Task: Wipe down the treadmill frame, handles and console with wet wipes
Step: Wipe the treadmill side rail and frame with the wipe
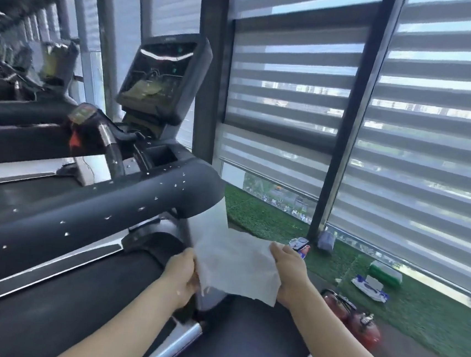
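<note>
A wet wipe [235,261] is held spread between both hands, in front of the upright post of the treadmill frame [203,232] and just below the end of the padded handle [104,209]. The left hand [183,274] is curled round the wipe's left edge; the right hand [291,273] pinches its right edge, thumb on top. Both grips are closed on the sheet, which is drawn nearly flat, with its upper left corner lying against or just before the post; contact cannot be confirmed.

The step in hand is judged to be the unfolding of a wipe before it is applied; no wiping stroke is in evidence. Pale flecks are noted along the handle. The console [163,76] stands well above and beyond the hands, with something pale lying on its lower face.

For the next move, the sheet would need to be gathered into one palm or wrapped round the post, then pressed flat and drawn along the surface. A loose hold risks the thin sheet bunching or slipping.

A wipes pack [370,286] lies on the green turf [417,308] to the right, well apart from the hands, beside a green box [386,272]. Two red cylinders [350,316] lie near the right forearm.
</note>
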A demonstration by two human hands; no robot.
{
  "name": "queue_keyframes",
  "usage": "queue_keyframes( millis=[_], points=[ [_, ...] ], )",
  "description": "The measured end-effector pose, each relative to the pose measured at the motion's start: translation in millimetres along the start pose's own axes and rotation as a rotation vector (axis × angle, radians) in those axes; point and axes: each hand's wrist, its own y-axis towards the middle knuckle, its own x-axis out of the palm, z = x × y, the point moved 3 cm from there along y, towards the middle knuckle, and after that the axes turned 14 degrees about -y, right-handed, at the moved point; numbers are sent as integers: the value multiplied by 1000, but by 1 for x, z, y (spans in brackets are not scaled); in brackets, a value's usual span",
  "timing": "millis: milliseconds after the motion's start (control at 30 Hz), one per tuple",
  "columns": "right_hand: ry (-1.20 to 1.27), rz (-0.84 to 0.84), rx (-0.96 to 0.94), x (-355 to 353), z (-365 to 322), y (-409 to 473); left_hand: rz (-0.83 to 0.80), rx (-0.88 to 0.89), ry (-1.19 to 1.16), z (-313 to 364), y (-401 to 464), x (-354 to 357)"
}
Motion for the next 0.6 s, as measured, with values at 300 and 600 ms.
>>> queue_keyframes(
  millis=[300,600],
  points=[
    [-342,-47,22,134,74,-56,-208,19,224,96,-27,-150],
    [-451,-638,-135,271,104,-148,-497,-182,514,129,-62,-230]
  ],
)
